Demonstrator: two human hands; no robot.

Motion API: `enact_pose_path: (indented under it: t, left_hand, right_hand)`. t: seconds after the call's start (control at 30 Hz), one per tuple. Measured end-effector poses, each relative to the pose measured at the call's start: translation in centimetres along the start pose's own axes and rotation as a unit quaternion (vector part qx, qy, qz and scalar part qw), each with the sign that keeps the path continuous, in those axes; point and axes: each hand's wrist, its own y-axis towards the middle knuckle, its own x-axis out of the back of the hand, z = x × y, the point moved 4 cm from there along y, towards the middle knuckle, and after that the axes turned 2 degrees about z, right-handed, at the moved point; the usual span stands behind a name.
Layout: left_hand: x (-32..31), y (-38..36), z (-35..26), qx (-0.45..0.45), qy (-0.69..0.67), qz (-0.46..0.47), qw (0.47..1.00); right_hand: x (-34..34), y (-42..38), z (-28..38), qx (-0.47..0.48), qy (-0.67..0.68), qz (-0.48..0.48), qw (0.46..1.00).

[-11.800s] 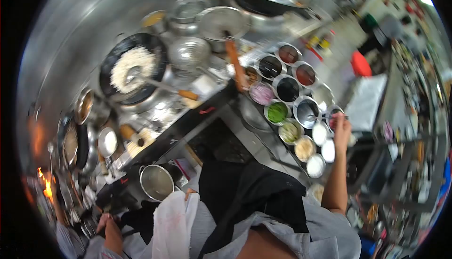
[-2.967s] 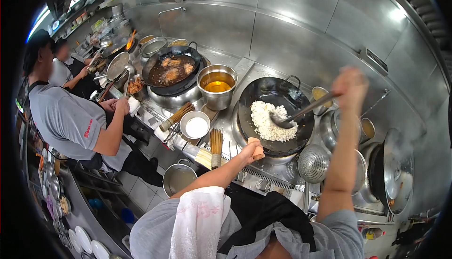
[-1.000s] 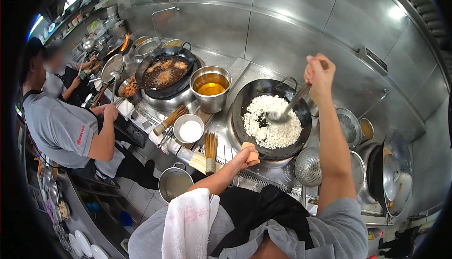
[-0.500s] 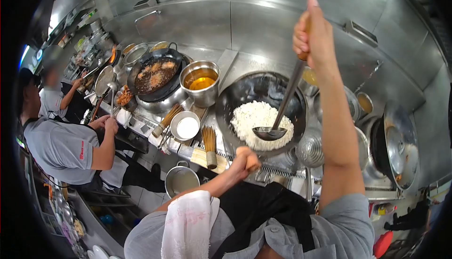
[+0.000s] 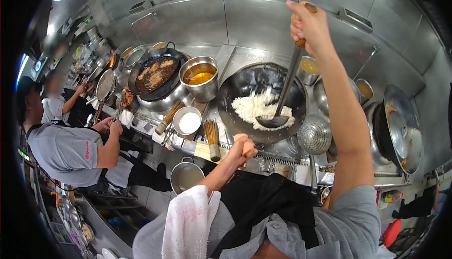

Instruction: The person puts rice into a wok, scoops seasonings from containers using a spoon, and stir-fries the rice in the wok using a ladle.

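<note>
My left hand (image 5: 243, 147) gripped the wok (image 5: 245, 87) handle; my right hand (image 5: 308, 23) gripped the ladle (image 5: 282, 100) over the rice (image 5: 252, 107).

The person wears a grey short-sleeved shirt (image 5: 351, 221) with a collar. A black apron (image 5: 263, 202) covers the front of the torso. A white towel with faint pink print (image 5: 186, 221) hangs over the left shoulder; both forearms are bare.
</note>
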Motion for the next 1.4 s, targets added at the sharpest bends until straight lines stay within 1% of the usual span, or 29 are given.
enact_pose_path:
  t: [0.03,0.13,0.17,0.23,0.27,0.3,0.33,0.37,0.43,0.47,0.5,0.57,0.63,0.67,0.7,0.73,0.77,0.83,0.9,1.0,1.03,1.07,1.1,1.17,1.2,1.23,1.3,1.33,1.4]
  left_hand:
    - [-0.3,-0.5,-0.2,0.029,-0.030,0.028,0.999]
    - [-1.9,-0.8,-0.3,0.005,0.008,0.071,0.997]
    - [-2.8,0.3,-1.0,0.024,-0.010,0.060,0.998]
    - [-3.3,3.5,-1.3,-0.007,0.005,-0.010,1.000]
    - [-1.2,4.3,-0.4,-0.019,0.035,0.029,0.999]
    - [2.1,5.2,1.1,-0.046,0.002,0.133,0.990]
    - [2.6,2.4,2.6,-0.050,0.014,0.061,0.997]
    - [2.8,-0.9,3.4,-0.053,0.028,-0.015,0.998]
    - [4.1,-2.9,4.0,-0.008,0.116,0.003,0.993]
    - [4.7,-1.9,3.9,0.014,0.056,0.082,0.995]
    - [3.5,-0.7,2.3,0.021,0.028,0.046,0.998]
    - [1.4,3.7,-0.3,-0.038,-0.056,0.028,0.997]
    - [0.6,7.4,-2.2,-0.020,-0.019,0.016,0.999]
    - [0.7,8.3,-2.6,-0.032,-0.039,0.014,0.999]
    - [0.9,9.1,-2.9,-0.027,-0.003,-0.005,1.000]
    - [1.3,9.7,-3.2,-0.020,0.038,-0.024,0.999]
    - [1.9,10.2,-3.3,-0.026,0.029,-0.025,0.999]
    - [2.2,11.3,-3.1,-0.006,0.058,0.015,0.998]
    - [1.6,10.5,-3.4,-0.021,0.051,0.013,0.998]
    - [2.0,11.2,-3.2,0.003,0.053,0.051,0.997]
    - [1.8,10.7,-3.1,-0.003,0.050,0.007,0.999]
    - [1.8,10.4,-3.2,-0.009,0.047,-0.038,0.998]
    - [1.9,10.6,-3.2,-0.009,0.046,-0.039,0.998]
    - [2.4,11.0,-2.9,-0.009,0.045,-0.003,0.999]
    - [2.9,11.6,-2.7,-0.006,0.047,-0.005,0.999]
    - [2.5,11.4,-2.7,-0.007,0.048,-0.004,0.999]
    - [1.9,10.6,-3.0,-0.025,0.038,-0.037,0.998]
    - [2.6,10.8,-2.6,-0.026,0.036,-0.039,0.998]
    - [2.6,11.6,-2.8,-0.018,0.064,-0.005,0.998]
  right_hand:
    - [-0.4,0.1,1.7,0.008,-0.002,0.005,1.000]
    - [-1.8,-1.5,4.0,0.013,0.021,0.002,1.000]
    - [-2.6,-1.6,1.5,0.007,0.024,0.000,1.000]
    - [-2.3,-2.5,-7.1,-0.005,-0.034,-0.067,0.997]
    - [-1.1,-3.2,-9.8,-0.007,-0.035,-0.080,0.996]
    - [0.5,-3.0,-11.2,0.019,-0.012,-0.080,0.997]
    - [1.8,-2.5,-11.2,0.047,0.010,-0.076,0.996]
    - [2.7,-2.3,-9.9,0.053,0.006,-0.078,0.996]
    - [3.2,-2.2,-6.2,0.042,0.070,-0.067,0.994]
    - [3.5,-1.9,-5.1,0.041,0.076,-0.069,0.994]
    - [3.6,-1.5,-4.1,0.039,0.084,-0.069,0.993]
    - [3.2,-0.8,-0.7,0.036,0.071,-0.066,0.995]
    - [2.4,-0.6,4.0,0.049,0.055,-0.048,0.996]
    - [1.9,-0.9,6.0,0.075,0.058,-0.025,0.995]
    - [1.7,-1.3,7.1,0.103,0.062,-0.004,0.993]
    - [2.2,-2.0,6.3,0.109,0.055,-0.022,0.992]
    - [2.8,-2.3,4.3,0.116,0.047,-0.047,0.991]
    - [6.0,-1.1,-9.9,0.043,-0.141,-0.200,0.969]
    - [4.5,-2.2,-13.8,0.052,0.055,-0.078,0.994]
    - [0.8,-0.4,-9.4,0.078,0.044,-0.070,0.994]
    - [-0.6,-0.4,-7.5,0.080,0.044,-0.068,0.993]
    - [-2.4,-0.7,-5.6,0.098,0.056,-0.022,0.993]
    - [-3.7,-1.0,-4.9,0.113,0.068,0.024,0.991]
    - [-3.9,-0.9,-10.3,0.099,0.046,0.031,0.994]
    - [-3.9,-1.5,-14.5,0.011,0.029,0.042,0.999]
    - [-3.0,-1.2,-15.4,0.025,0.008,0.044,0.999]
    - [-2.7,0.4,-15.7,0.046,-0.123,0.022,0.991]
    - [-3.6,0.3,-13.9,0.044,-0.121,0.024,0.991]
    - [-4.8,1.2,-9.8,0.037,-0.023,0.029,0.999]
